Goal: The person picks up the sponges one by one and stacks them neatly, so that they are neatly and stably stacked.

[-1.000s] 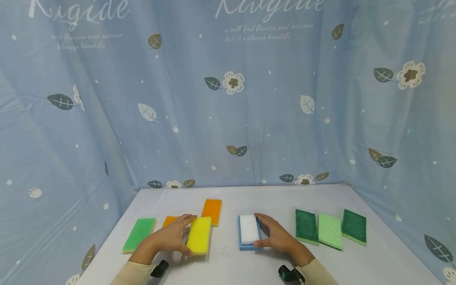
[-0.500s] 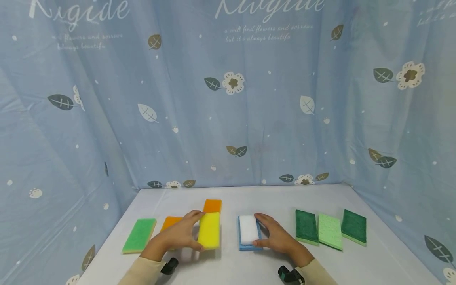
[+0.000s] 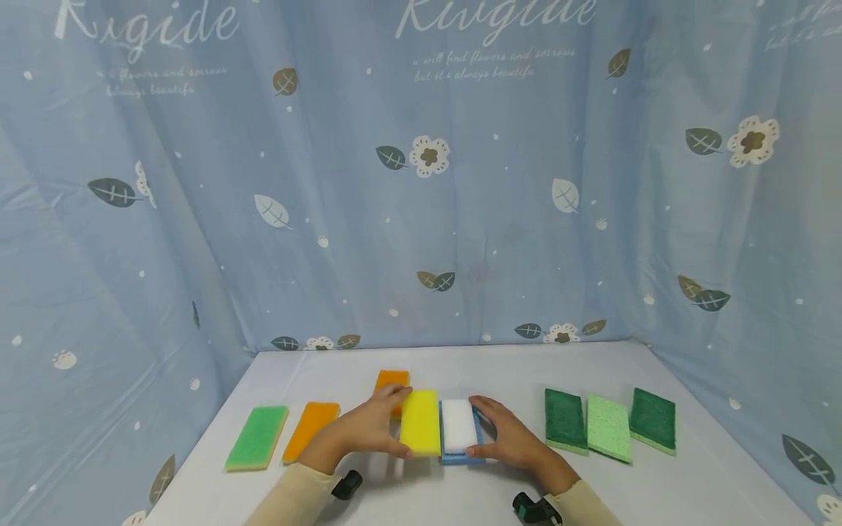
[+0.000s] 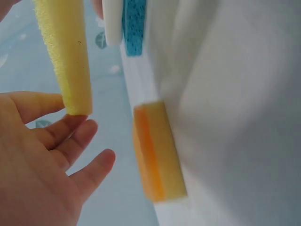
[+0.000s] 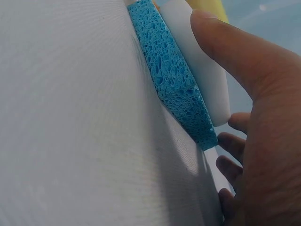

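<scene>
My left hand (image 3: 401,424) grips a yellow sponge (image 3: 419,421) by its left side, thumb at the near end and fingers at the far end. The left wrist view shows this yellow sponge (image 4: 63,52) raised off the table, with my fingers (image 4: 70,141) at its end. It sits right beside a white sponge (image 3: 458,422) stacked on a blue sponge (image 3: 460,458). My right hand (image 3: 475,427) holds that stack from the right. In the right wrist view my thumb (image 5: 235,52) presses on the white sponge (image 5: 197,61) above the blue sponge (image 5: 176,75).
On the white table (image 3: 460,365), an orange sponge (image 3: 391,378) lies just behind the yellow one. Another orange sponge (image 3: 310,431) and a light green sponge (image 3: 258,437) lie to the left. Three green sponges (image 3: 608,427) lie in a row on the right. A blue floral curtain (image 3: 421,183) surrounds the table.
My left hand has carried the yellow sponge to the right, from beside the left orange sponge up against the white and blue stack. The right hand has stayed on the stack.
</scene>
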The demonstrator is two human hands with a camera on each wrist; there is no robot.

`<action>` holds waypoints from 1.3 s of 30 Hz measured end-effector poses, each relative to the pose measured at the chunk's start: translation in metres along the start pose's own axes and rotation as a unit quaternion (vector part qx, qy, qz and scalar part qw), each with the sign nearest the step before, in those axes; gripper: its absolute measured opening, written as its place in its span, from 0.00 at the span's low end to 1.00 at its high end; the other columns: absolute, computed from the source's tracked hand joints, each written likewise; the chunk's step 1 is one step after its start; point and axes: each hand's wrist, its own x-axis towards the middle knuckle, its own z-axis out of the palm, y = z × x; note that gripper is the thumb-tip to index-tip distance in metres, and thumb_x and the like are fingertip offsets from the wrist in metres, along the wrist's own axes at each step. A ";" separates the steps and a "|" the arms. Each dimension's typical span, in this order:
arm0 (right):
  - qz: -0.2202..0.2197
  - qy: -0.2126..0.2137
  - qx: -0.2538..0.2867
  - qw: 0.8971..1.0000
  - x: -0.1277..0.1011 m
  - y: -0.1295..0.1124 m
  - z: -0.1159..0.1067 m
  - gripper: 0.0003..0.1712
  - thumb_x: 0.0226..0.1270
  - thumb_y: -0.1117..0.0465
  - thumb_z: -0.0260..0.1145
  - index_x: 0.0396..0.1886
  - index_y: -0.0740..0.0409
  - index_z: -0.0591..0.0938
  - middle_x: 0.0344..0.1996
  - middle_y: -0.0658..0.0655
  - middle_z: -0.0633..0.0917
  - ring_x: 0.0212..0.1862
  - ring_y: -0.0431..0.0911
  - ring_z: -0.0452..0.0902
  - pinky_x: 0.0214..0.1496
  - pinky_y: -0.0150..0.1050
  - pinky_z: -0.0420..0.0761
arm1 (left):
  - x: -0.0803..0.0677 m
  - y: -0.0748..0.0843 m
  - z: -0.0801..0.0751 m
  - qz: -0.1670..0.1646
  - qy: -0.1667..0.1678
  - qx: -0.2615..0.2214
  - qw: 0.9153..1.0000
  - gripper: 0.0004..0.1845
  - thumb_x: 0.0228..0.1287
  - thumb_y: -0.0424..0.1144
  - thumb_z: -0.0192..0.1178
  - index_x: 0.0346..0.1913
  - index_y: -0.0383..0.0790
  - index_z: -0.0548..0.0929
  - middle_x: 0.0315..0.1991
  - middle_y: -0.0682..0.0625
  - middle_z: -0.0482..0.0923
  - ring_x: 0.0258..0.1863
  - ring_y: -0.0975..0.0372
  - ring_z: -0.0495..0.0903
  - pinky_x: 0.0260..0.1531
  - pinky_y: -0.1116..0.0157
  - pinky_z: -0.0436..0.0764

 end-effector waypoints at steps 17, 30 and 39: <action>-0.001 -0.003 0.005 1.000 -0.001 -0.001 0.000 0.58 0.50 0.32 0.72 0.74 0.59 0.64 0.70 0.61 0.65 0.70 0.62 0.58 0.65 0.66 0.60 | 0.026 0.022 0.019 0.034 0.015 0.034 0.999 0.60 0.41 0.73 0.67 0.74 0.41 0.61 0.69 0.48 0.60 0.62 0.57 0.68 0.57 0.54 0.74; 0.033 -0.008 0.017 0.999 -0.001 0.000 -0.001 0.62 0.45 0.33 0.75 0.75 0.55 0.61 0.72 0.59 0.62 0.71 0.61 0.56 0.65 0.67 0.58 | 0.039 0.029 0.028 0.035 0.024 0.077 0.996 0.60 0.41 0.76 0.64 0.74 0.42 0.63 0.68 0.48 0.63 0.62 0.56 0.68 0.58 0.54 0.73; 0.035 0.001 0.061 0.998 -0.004 -0.003 -0.002 0.66 0.43 0.37 0.78 0.78 0.48 0.54 0.74 0.58 0.59 0.73 0.62 0.51 0.64 0.72 0.53 | 0.044 0.034 0.031 0.035 0.029 0.074 0.996 0.60 0.41 0.77 0.62 0.74 0.42 0.63 0.68 0.48 0.63 0.63 0.56 0.67 0.59 0.54 0.73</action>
